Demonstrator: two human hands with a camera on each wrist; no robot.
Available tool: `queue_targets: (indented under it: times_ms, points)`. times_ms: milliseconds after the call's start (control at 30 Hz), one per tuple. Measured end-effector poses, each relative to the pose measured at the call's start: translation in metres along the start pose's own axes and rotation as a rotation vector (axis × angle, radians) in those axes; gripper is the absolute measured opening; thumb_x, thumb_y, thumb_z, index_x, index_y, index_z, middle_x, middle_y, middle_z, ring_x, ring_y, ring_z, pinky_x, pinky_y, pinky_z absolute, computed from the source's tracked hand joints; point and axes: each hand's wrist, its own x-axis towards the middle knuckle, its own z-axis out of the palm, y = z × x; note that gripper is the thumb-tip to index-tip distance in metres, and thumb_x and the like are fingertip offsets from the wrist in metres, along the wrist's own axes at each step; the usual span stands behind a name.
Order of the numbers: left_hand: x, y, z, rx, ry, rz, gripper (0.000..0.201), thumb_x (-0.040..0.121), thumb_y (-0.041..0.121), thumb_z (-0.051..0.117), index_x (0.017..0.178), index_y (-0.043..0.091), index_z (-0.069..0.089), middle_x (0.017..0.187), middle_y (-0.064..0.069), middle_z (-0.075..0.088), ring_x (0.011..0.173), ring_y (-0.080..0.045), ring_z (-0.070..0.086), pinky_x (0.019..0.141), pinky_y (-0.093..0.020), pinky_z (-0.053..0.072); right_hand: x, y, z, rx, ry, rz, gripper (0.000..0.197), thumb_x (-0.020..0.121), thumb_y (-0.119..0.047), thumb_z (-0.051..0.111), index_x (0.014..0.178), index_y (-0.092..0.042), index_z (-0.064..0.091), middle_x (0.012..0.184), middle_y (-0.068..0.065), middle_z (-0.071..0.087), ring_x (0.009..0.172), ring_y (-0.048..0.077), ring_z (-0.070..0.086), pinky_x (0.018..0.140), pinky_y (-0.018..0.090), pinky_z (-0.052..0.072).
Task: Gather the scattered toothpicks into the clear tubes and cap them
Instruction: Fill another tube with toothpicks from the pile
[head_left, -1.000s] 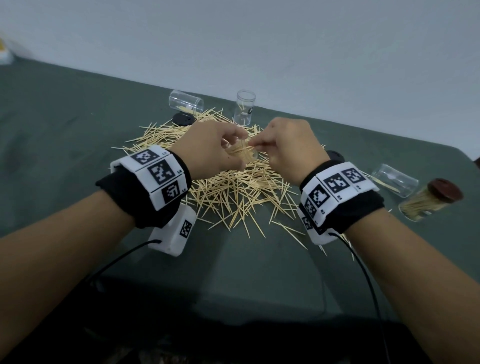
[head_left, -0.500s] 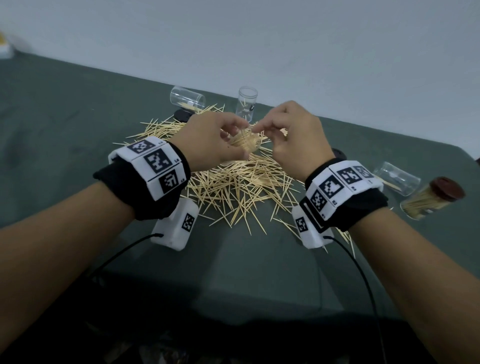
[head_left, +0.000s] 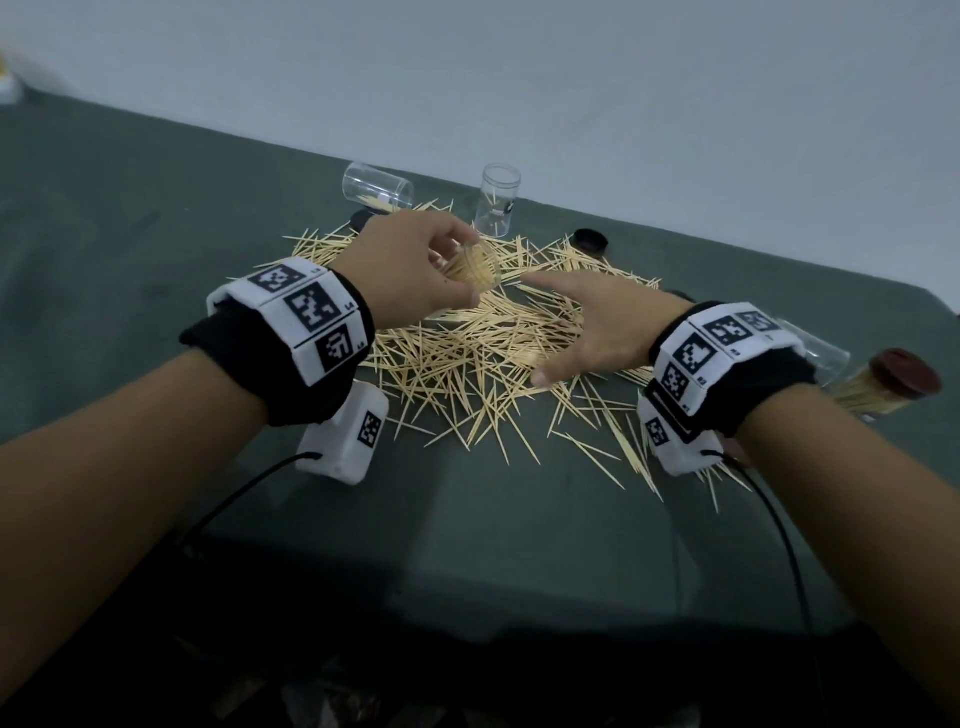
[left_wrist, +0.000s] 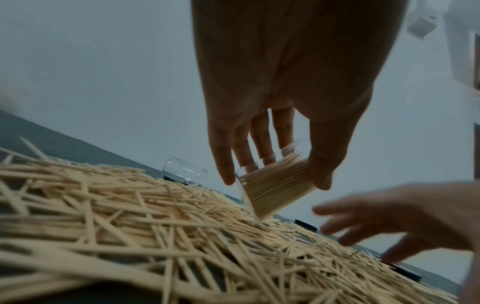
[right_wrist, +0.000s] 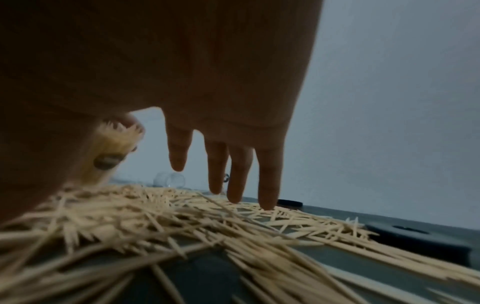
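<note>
In the head view the left hand (head_left: 415, 270) grips a clear tube (head_left: 475, 267) already packed with toothpicks, fingers and thumb curled round its wall and holding it tilted above the pile, while the right hand (head_left: 587, 327) is spread flat with straight fingers just over the scattered toothpicks (head_left: 467, 358) on the dark green table (head_left: 467, 519), holding nothing. 1 empty tube (head_left: 376, 189) lies on its side at the far edge of the pile, another empty tube (head_left: 500, 207) stands upright beside it, a black cap (head_left: 589, 240) sits near the pile, and a capped full tube (head_left: 883, 387) lies at the far right. In the left wrist view the thumb and fingers (left_wrist: 262, 144) pinch the filled tube across its sides, its open mouth toward the palm. In the right wrist view the right hand's fingertips (right_wrist: 267, 197) reach down to the sticks, the outer ones apparently touching them. The sticks look light, stiff and sharp-tipped, prone to sliding and crossing, so they are best raked into a parallel bundle and pinched at mid-length; the thin smooth tube probably slips easily, so it wants a firm hold round its middle.
</note>
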Motion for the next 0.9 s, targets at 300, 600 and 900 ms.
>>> queue_targets:
  times_ms: [300,600,900]
  points:
    - [0.003,0.0,0.0,0.016,-0.005,0.001,0.056,0.078,0.031,0.08,0.129,0.029,0.057,0.101,0.017,0.057,0.082,0.009,0.054,0.046,-0.001,0.039,0.024,0.0,0.005,-0.112,-0.062,-0.01,0.103,0.07,-0.064,0.073,0.153,-0.036,0.018,0.158,-0.007,0.026,0.142,0.02,0.031,0.115,0.04,0.027]
    - [0.002,-0.001,0.001,0.037,-0.015,-0.007,0.058,0.076,0.034,0.08,0.129,0.03,0.057,0.105,0.016,0.057,0.084,0.006,0.054,0.057,-0.007,0.037,0.025,-0.012,0.008,-0.065,0.027,-0.062,0.054,0.085,-0.041,0.07,0.136,-0.036,0.052,0.128,-0.008,0.058,0.115,0.015,0.054,0.099,0.034,0.043]
    - [0.002,0.0,0.002,0.066,-0.034,-0.004,0.06,0.076,0.034,0.08,0.131,0.028,0.056,0.105,0.014,0.057,0.091,-0.003,0.057,0.057,-0.008,0.037,0.021,-0.01,0.012,-0.09,0.097,-0.089,0.045,0.089,-0.036,0.068,0.132,-0.036,0.057,0.118,-0.004,0.062,0.104,0.014,0.054,0.086,0.025,0.039]
